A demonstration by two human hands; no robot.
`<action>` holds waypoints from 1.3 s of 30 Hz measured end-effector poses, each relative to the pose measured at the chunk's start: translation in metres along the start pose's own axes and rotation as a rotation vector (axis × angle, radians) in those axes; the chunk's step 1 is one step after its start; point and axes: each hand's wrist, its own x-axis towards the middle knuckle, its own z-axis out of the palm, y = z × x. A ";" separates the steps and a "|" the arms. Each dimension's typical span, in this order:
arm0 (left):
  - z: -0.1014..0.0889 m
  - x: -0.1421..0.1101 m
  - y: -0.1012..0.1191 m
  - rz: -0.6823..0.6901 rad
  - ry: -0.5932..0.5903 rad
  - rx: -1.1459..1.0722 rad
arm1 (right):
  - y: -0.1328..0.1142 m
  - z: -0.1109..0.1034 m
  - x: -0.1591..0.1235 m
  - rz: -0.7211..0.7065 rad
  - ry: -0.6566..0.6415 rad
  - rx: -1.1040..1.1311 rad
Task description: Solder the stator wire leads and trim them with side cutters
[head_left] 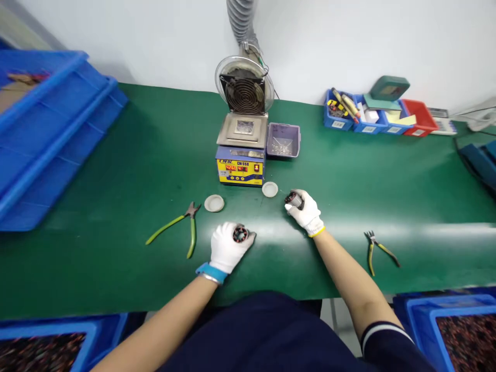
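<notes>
My left hand (228,245), in a white glove with a blue wristband, is closed around a motor stator (241,234); its ring of dark and reddish windings faces up. In my right hand (308,211), also gloved in white, is a second stator (295,200), a silvery cylinder tilted with its dark wound end toward the left. A small white dish (270,189) lies just left of that stator. Another white dish (214,203) is beyond my left hand. Behind the dishes stands a blue and yellow solder pot (241,168) with a lit display and a square bath on top.
Green-handled cutters (191,212) lie left, smaller pliers (372,243) right. A purple tray (283,140) adjoins the pot, below a fume duct (241,20). Small blue bins (337,121) and a red bin (420,116) stand back right. Blue crates (58,129) are stacked left; filled crates (420,315) flank me.
</notes>
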 end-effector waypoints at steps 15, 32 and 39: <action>-0.003 0.020 -0.027 0.032 -0.063 -0.224 | -0.069 0.012 0.043 0.164 -0.170 -0.588; -0.009 0.018 -0.026 0.082 -0.104 -0.308 | -0.131 0.012 0.075 0.169 -0.212 -0.792; -0.006 0.022 -0.020 0.207 -0.120 -0.288 | -0.195 0.010 0.151 -0.014 0.022 -0.646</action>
